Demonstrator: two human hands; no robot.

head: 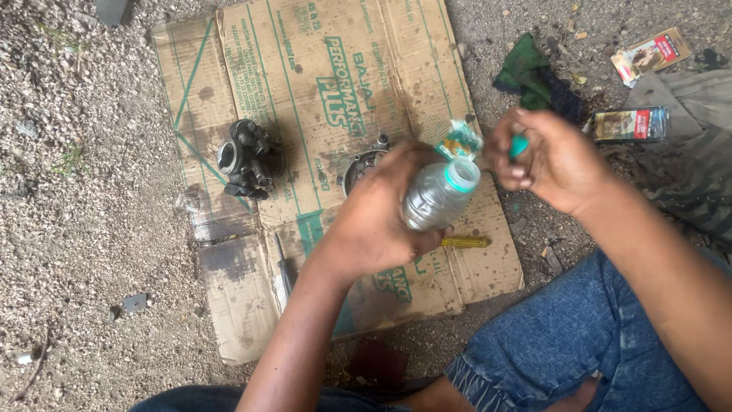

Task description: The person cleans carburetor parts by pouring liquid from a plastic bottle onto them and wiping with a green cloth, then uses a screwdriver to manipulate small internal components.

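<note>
While the left hand (374, 221) grips a clear plastic bottle (438, 197), the right hand (545, 156) pinches its green cap (518, 145).
Both hover above stained cardboard (305, 91), near a carburetor (245, 159) and a screwdriver (465, 243).

Over stained cardboard (320, 69), the left hand (377, 221) grips a clear bottle (438, 197); the right hand (549, 160) pinches its green cap (519, 145).

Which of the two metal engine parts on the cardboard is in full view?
The dark carburettor on the left, clear of both hands. The other round part is largely hidden behind the left hand.
</note>
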